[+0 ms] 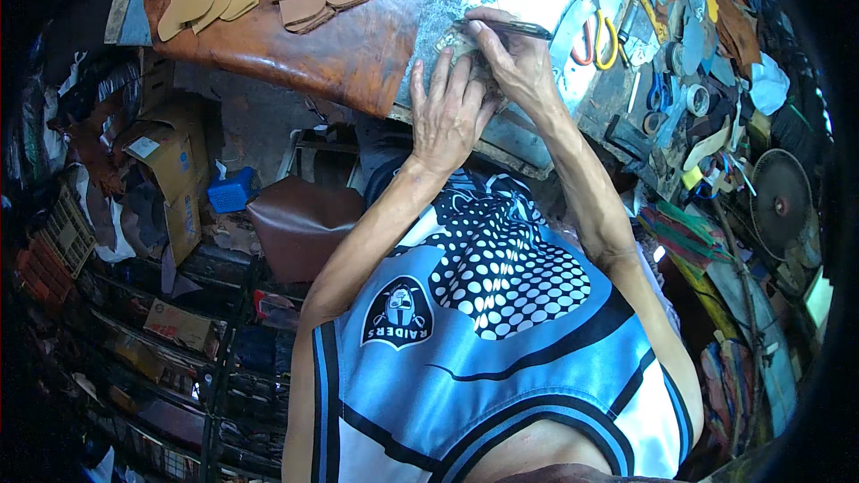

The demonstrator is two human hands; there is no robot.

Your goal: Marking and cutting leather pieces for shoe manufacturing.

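While right hand [522,64] grips dark tool [526,29], scissors [614,39] (yellow-looped) near, brown leather [295,58] leftward.

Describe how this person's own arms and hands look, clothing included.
Both the left hand and right hand are bare, with no gloves, watch or bracelet showing. The arms are slim and uncovered to the shoulder: the blue top is sleeveless, with black-and-blue striped armhole edging, white side panels, white dots on black and a shield-shaped emblem.
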